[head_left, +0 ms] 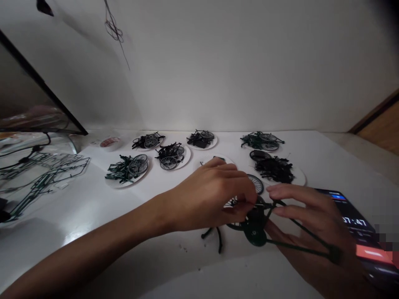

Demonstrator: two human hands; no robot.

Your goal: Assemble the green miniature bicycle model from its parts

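A dark green plastic model bicycle (256,232) with spoked wheels is held in the air just above the white table, between both hands. My left hand (212,195) comes in from the left and pinches the model near a wheel. My right hand (311,224) has its fingers curled around the model's long thin frame bars. A small black curved plastic part (215,238) lies on the table just below the model. Several white paper plates, such as the one (218,158) partly hidden behind my left hand, carry heaps of similar black, green and grey bicycle parts.
A smartphone (352,220) with a lit screen lies under my right hand at the right. Green plastic sprue runners (40,182) lie at the far left. A small white-and-red item (109,142) stands near the white wall. A dark-framed glass panel (40,95) leans at upper left.
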